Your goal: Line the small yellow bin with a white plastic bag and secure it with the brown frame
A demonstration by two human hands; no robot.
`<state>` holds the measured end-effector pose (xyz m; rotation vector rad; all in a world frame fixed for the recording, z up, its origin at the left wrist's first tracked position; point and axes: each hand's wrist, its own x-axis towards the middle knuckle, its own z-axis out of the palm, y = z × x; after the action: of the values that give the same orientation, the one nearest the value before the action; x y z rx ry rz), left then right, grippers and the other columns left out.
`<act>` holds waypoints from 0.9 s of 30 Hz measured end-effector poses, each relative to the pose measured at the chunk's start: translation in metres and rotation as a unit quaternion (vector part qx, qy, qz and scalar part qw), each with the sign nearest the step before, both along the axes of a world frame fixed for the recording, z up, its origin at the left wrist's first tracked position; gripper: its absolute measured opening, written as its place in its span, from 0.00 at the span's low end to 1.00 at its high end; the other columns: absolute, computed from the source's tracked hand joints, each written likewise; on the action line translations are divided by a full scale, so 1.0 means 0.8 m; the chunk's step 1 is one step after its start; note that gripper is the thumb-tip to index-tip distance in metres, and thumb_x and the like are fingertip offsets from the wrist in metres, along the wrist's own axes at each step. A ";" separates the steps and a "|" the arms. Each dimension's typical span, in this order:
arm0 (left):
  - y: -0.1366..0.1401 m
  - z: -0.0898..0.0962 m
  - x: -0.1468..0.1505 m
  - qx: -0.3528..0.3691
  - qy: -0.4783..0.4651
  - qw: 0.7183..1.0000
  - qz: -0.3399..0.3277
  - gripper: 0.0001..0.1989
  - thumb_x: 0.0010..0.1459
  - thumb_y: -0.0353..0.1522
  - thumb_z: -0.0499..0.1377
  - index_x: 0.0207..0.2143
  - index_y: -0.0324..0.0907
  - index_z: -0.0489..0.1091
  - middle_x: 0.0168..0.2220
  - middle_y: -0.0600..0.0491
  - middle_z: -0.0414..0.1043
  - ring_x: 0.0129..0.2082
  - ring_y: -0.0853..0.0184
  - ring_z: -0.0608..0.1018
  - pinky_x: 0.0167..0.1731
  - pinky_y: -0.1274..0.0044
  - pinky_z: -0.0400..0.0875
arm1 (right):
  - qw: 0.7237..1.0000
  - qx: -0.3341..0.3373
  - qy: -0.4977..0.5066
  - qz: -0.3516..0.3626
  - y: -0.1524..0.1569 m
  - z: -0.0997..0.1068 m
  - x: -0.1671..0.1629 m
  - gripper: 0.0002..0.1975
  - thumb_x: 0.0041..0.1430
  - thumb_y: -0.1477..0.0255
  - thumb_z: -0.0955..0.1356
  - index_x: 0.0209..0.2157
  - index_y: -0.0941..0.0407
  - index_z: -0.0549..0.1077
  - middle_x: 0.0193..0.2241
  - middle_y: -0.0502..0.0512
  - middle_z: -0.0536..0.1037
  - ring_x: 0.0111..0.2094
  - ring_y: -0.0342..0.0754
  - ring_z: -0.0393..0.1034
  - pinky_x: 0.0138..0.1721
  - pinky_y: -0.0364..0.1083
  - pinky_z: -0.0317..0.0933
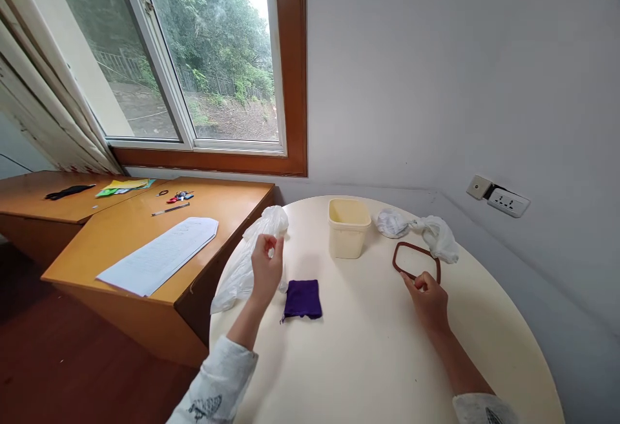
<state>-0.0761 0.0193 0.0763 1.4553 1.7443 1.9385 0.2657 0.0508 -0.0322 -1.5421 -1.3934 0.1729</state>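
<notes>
My left hand is raised over the left of the round table, fingers curled and thumb close to the index finger. Whatever it may hold is hidden. Just behind it lies a crumpled clear plastic bag. A small purple drawstring pouch lies flat to its right. On the right, my right hand is closed at the near edge of a rounded rectangular lid with a brown rim, fingertips on the rim. The lid's middle looks clear or pale. An open cream plastic container stands upright between the hands, farther back.
A knotted white plastic bag lies behind the lid, with another bundle beside it. The round table stands against the wall near sockets. A wooden desk on the left bears papers, a pen and keys.
</notes>
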 end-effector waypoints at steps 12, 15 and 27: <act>0.036 -0.033 -0.072 -0.467 0.330 0.818 0.060 0.44 0.47 0.59 0.44 0.62 0.51 0.38 0.65 0.41 0.28 0.62 0.42 0.37 0.51 0.46 0.30 | 0.999 0.026 -0.017 0.008 -0.003 0.003 -0.002 0.23 0.51 0.61 0.66 0.18 0.54 0.46 0.16 0.43 0.50 0.19 0.40 0.46 0.24 0.41 0.48; 0.037 -0.061 -0.075 -0.496 0.331 0.800 0.074 0.43 0.47 0.59 0.42 0.62 0.53 0.37 0.65 0.41 0.27 0.62 0.42 0.37 0.49 0.44 0.31 | 0.999 0.027 -0.020 0.009 -0.003 0.003 -0.002 0.23 0.51 0.61 0.66 0.19 0.54 0.46 0.16 0.43 0.50 0.20 0.40 0.46 0.24 0.41 0.49; 0.043 -0.096 -0.069 -0.563 0.325 0.758 0.051 0.36 0.52 0.54 0.41 0.61 0.54 0.41 0.65 0.44 0.32 0.62 0.43 0.39 0.49 0.43 0.34 | 0.999 0.042 -0.030 0.008 -0.001 0.002 -0.001 0.21 0.52 0.61 0.64 0.18 0.53 0.47 0.16 0.43 0.50 0.19 0.40 0.46 0.24 0.41 0.48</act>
<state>-0.1311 0.0535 -0.0004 1.4835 2.5161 0.0253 0.2645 0.0499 -0.0308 -1.4782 -1.4432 0.0779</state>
